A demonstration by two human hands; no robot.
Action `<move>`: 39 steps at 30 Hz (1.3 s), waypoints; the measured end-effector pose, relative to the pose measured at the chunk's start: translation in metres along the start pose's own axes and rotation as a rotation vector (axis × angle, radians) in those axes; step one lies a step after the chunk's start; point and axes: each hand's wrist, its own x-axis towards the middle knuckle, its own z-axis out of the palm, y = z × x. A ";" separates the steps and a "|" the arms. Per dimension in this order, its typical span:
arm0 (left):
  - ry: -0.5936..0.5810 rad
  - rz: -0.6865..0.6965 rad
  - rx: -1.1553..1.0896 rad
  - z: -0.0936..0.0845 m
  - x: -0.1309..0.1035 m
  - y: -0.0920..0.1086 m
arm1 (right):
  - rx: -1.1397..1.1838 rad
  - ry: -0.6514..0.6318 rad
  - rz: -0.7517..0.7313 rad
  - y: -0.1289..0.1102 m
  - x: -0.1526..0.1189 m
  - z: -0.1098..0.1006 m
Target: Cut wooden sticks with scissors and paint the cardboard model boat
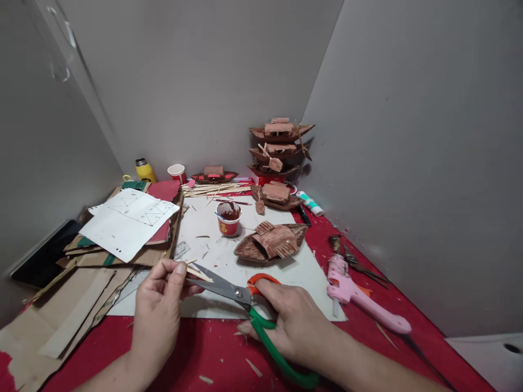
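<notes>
Your left grip [160,296] pinches thin wooden sticks [201,274] at the scissors [238,293] held in your right grip [296,318]. Beyond, on a white sheet [204,311], sit a brown model boat [272,242] and a paint-stained cup [229,226]; cardboard [79,299] crowds your left, a pink glue gun [370,310] your right.

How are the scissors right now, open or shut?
The scissors are open: the blades are spread, and the orange handle and green handle stand apart.
</notes>
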 end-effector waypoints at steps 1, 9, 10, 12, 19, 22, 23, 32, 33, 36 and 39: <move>-0.009 -0.002 -0.012 0.000 0.000 0.000 | 0.008 0.005 -0.002 0.000 -0.001 0.001; -0.025 -0.007 -0.060 0.000 0.002 0.002 | 0.019 -0.022 0.018 0.001 0.000 -0.002; -0.032 -0.012 -0.056 0.000 0.002 0.003 | 0.002 -0.026 0.024 0.001 0.001 -0.004; -0.048 -0.024 -0.041 0.000 0.003 0.003 | -0.023 -0.034 0.018 0.001 0.003 -0.005; -0.094 -0.027 -0.077 -0.003 0.003 0.001 | -0.024 -0.051 -0.001 0.005 0.001 -0.005; -0.110 -0.024 -0.077 -0.004 0.002 0.001 | -0.010 -0.041 -0.007 0.006 0.000 -0.004; -0.112 -0.021 -0.079 -0.004 0.002 0.001 | -0.003 -0.034 -0.010 0.006 0.000 -0.004; -0.114 -0.024 -0.112 -0.001 0.001 0.003 | 0.043 -0.012 -0.037 0.002 -0.001 -0.005; -0.114 -0.024 -0.116 -0.001 0.001 0.003 | 0.046 -0.012 -0.038 0.002 -0.002 -0.005; -0.111 -0.029 -0.119 -0.001 0.002 0.002 | 0.057 -0.008 -0.034 0.003 -0.002 -0.005; -0.112 -0.030 -0.098 -0.001 0.003 0.001 | 0.067 0.011 -0.035 0.006 -0.002 0.000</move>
